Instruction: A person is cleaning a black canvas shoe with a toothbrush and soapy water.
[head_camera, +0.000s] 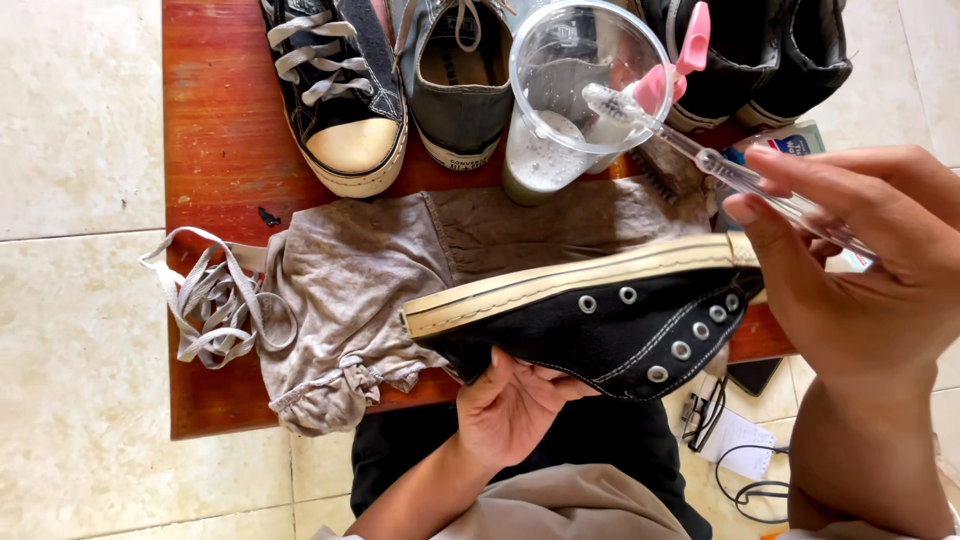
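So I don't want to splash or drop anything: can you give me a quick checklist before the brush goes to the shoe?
1. Left hand gripping the black canvas shoe from below: ok.
2. Shoe turned on its side, cream sole edge exposed: ok.
3. Right hand holding the clear toothbrush by its handle: ok.
4. Brush head over the plastic cup of cloudy liquid: ok; whether the bristles are wet: cannot tell.
5. Grey rag spread on the wooden board under the shoe: ok.
6. Loose laces lying apart from the shoe: ok.
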